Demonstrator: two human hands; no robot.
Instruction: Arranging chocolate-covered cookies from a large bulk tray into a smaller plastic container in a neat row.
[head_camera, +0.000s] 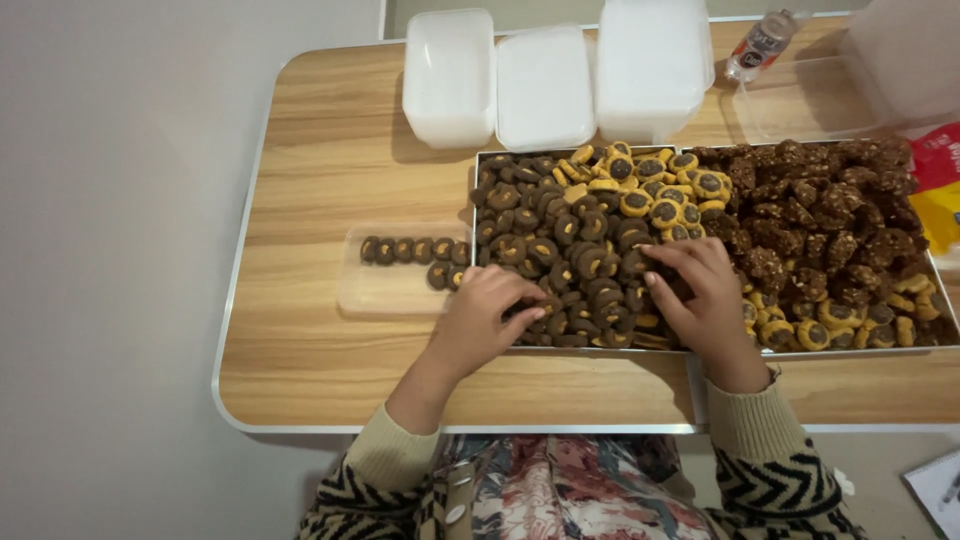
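A metal tray (474, 200) on the wooden table holds a heap of dark round cookies (560, 245) with yellow ones (650, 190) at its far side. My left hand (490, 315) rests on the dark cookies at the tray's near left, its fingers curled among them; whether it grips any I cannot tell. My right hand (700, 295) lies on the pile near the tray's right edge, fingers spread over cookies. Left of the tray a clear shallow plastic container (385, 290) holds a row of dark cookies (410, 250).
A second tray (935, 345) on the right holds rough brown cookies (820, 210) and some yellow ones. Stacked white plastic containers (545, 85) stand at the table's far edge, with a small bottle (760, 42) and a clear lid (800, 95). A red and yellow packet (938, 190) lies far right.
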